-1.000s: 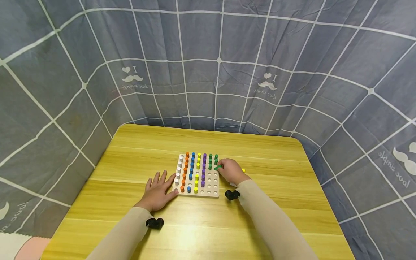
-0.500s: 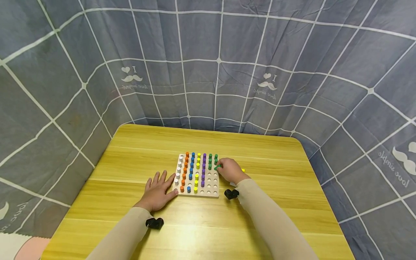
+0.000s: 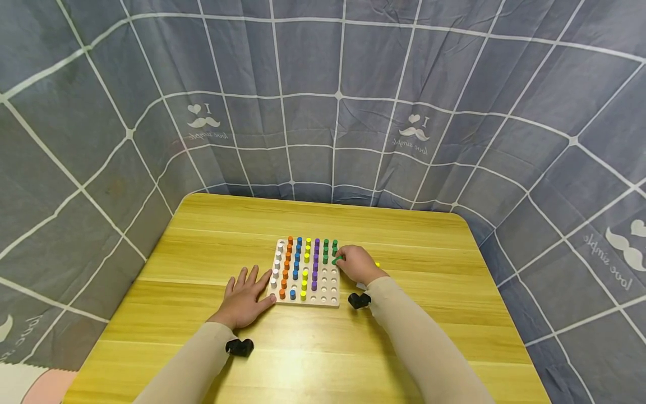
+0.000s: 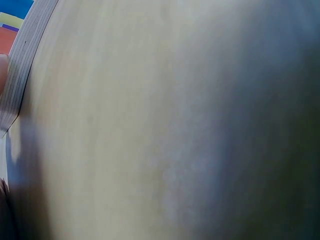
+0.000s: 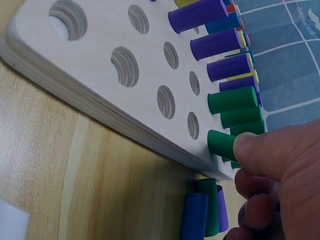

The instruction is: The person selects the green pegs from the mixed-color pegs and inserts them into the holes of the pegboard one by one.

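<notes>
- While the left hand [image 3: 244, 303] rests on the desk [image 3: 242, 224] with its fingers spread, the right hand [image 3: 358, 265] pinches a green peg [image 5: 220, 143] between thumb and finger.
- That peg is tilted, at the right edge of the wooden pegboard [image 5: 95, 65], just near of two standing pegs; whether its end sits in a hole cannot be told.
- The left thumb lies at the board's near left corner.
- From left to right, the columns run white pegs [image 3: 277, 265], orange pegs [image 3: 285, 274], blue pegs [image 3: 296, 257], yellow pegs [image 3: 306, 258], purple pegs [image 3: 315, 258], then two columns of standing green pegs [image 3: 326, 251] at the far end.
- Round holes [image 5: 166, 102] show in the near right part.
- On the desk right of the board, a loose blue peg [image 5: 193, 215] lies beside a green one and a purple one, below the right hand.
- Black wrist devices [image 3: 239, 347] sit at both beige sleeves [image 3: 419, 342].
- A grey cloth with white grid lines [image 3: 313, 62] hangs beyond the desk.
</notes>
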### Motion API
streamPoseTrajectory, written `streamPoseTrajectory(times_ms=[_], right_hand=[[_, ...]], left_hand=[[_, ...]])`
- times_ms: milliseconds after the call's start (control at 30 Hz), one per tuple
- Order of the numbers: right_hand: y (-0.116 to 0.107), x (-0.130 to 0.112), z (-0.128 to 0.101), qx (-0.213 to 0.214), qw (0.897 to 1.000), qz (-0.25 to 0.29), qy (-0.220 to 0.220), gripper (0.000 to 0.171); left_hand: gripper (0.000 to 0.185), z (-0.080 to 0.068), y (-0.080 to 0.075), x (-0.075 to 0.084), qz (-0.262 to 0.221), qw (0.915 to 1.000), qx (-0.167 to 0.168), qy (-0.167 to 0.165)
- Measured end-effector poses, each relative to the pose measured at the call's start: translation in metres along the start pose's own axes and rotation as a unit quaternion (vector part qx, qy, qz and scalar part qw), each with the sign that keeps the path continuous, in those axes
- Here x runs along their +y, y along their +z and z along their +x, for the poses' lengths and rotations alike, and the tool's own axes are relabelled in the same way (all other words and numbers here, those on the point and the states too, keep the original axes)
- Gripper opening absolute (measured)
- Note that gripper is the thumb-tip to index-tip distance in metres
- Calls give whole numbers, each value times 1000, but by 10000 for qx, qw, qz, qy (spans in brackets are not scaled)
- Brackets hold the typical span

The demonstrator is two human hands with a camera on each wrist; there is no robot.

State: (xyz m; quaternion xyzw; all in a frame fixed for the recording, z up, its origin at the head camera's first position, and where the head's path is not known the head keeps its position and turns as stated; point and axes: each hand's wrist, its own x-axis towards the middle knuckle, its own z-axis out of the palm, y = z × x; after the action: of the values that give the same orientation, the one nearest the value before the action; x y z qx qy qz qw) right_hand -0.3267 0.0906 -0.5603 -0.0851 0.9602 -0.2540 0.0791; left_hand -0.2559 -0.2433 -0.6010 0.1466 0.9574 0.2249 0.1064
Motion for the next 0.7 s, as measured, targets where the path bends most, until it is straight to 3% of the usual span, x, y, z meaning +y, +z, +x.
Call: streamPoseTrajectory(times_ms=[700], right_hand=[[-2,1,3,-104,9999,-50,24,11]], left_hand=[[79,4,5,-5,50,10000,-6,17]])
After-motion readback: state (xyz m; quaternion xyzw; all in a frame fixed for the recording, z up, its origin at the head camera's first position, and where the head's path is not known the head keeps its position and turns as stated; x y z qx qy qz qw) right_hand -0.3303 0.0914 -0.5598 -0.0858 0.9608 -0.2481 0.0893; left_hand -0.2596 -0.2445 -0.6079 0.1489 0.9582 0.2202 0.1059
